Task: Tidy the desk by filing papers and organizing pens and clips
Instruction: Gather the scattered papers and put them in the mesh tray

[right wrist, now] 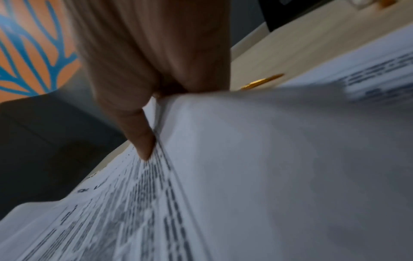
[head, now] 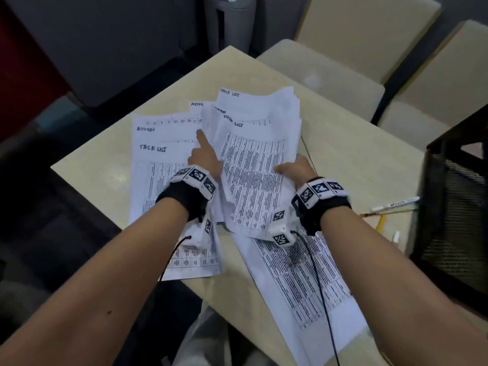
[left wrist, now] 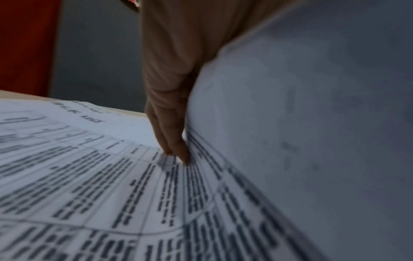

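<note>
Several printed sheets are spread over my beige desk (head: 343, 143), all table grids with handwritten headers. Far left sheet (head: 158, 165) lies flat, marked "ADMIN" near its top edge and "TASK LIST" below that, lettering rough. My left hand (head: 204, 154) rests on it, index finger stretched out straight onto the paper; left wrist view shows fingertips (left wrist: 178, 151) touching the printed grid right where the raised stack starts. The other fingers are hidden behind that stack, so I cannot tell whether this hand grips anything.

Centre: the lifted stack of papers (head: 253, 165), fanned, top corners reading "ADM…" and "TASK LIST". It curves up off the desk between both hands. My right hand (head: 295, 167) grips its right edge, thumb on the top face; right wrist view shows the sheet edges jammed into the crook of thumb and fingers (right wrist: 143, 141).

Under my right wrist one more printed sheet (head: 303, 281) lies flat, hanging over the near desk edge.

Right side: white marker (head: 396, 204) with "MARKER" printed on the barrel, a yellow pencil (head: 381, 221) just beside it, then a black mesh organizer (head: 459, 207) at the desk's right end.
</note>
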